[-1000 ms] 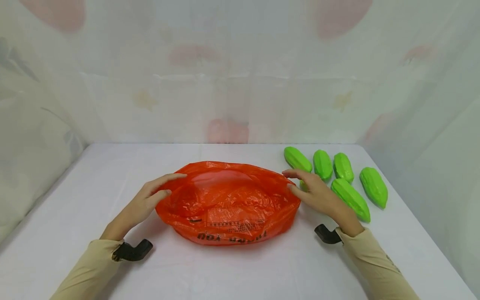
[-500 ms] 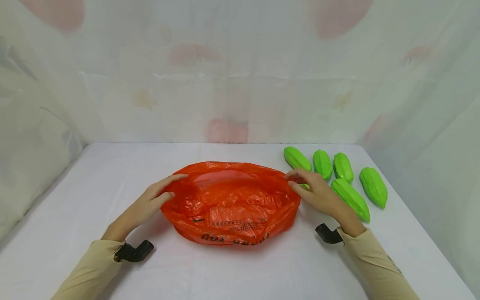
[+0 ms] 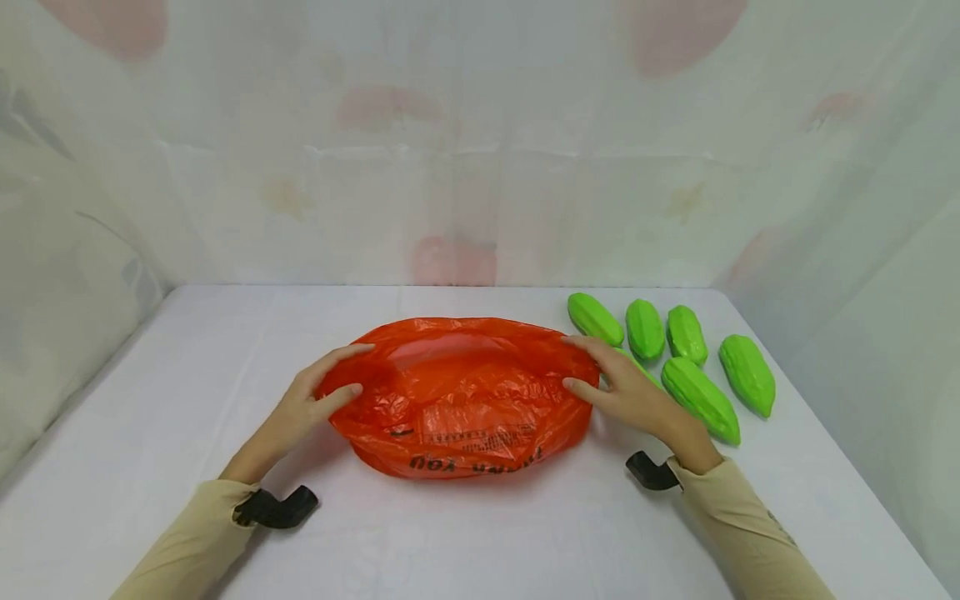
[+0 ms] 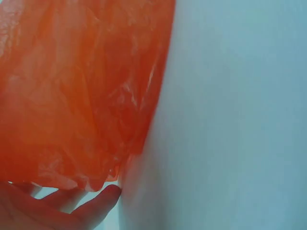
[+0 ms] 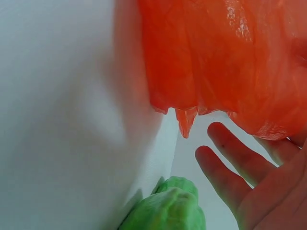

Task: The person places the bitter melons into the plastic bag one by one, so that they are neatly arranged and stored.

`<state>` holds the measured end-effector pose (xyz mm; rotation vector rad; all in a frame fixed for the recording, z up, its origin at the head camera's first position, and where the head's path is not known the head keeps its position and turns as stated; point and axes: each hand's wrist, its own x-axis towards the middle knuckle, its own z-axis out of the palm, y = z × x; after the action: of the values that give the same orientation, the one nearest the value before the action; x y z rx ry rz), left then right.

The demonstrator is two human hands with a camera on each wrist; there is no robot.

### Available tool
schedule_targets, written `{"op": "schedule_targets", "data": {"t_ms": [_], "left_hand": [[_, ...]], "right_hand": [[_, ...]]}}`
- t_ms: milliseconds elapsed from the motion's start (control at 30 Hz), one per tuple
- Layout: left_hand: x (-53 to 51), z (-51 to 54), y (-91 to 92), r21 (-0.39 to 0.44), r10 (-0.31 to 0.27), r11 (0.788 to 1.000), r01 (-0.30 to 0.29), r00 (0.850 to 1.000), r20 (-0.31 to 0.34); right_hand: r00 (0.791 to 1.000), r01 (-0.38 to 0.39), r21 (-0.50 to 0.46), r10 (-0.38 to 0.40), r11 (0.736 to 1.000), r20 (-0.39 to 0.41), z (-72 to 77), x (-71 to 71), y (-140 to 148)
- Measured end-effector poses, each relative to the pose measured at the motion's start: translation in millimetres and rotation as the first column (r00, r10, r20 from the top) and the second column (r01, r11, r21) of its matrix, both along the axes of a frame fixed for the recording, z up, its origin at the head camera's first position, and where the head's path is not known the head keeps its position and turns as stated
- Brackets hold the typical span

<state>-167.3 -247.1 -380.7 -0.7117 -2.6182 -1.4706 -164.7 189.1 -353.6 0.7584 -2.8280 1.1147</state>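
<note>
A red plastic bag [image 3: 465, 400] sits on the white table with its wide mouth facing up and dark lettering on its near side. At the bag's left end, my left hand [image 3: 307, 400] rests with thumb and forefinger spread apart at the rim. My right hand [image 3: 622, 387] touches the opposite end in the same way, thumb and fingers apart. Seen from the right wrist, the right hand's fingers [image 5: 223, 177] are nearly straight beside the bag's wall. The left wrist view has the left fingers [image 4: 98, 206] just at the bag's lower edge.
Several bright green, ridged, elongated vegetables [image 3: 701, 400] lie at the back right, one partly hidden behind the right hand. A patterned pale curtain [image 3: 465, 200] stands behind the table [image 3: 450, 542]. Black wrist pieces [image 3: 277, 508] jut from both sleeves.
The left hand has shifted slightly right, and the bag's left end has come in with it. The right hand has moved slightly left, its thumb and forefinger spreading wider. The vegetables stay put.
</note>
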Motion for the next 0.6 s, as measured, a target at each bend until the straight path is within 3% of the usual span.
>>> {"op": "schedule_targets", "data": {"t_ms": [133, 600], "left_hand": [[-0.8, -4.3, 0.9, 0.015, -0.002, 1.000, 0.002, 1.000, 0.017], [5.2, -3.7, 5.2, -0.005, -0.013, 1.000, 0.013, 0.998, 0.060]], "right_hand": [[1.000, 0.007, 0.008, -0.007, 1.000, 0.004, -0.1, 1.2, -1.1], [1.000, 0.014, -0.022, -0.014, 1.000, -0.019, 5.8, 3.7, -0.6]]}}
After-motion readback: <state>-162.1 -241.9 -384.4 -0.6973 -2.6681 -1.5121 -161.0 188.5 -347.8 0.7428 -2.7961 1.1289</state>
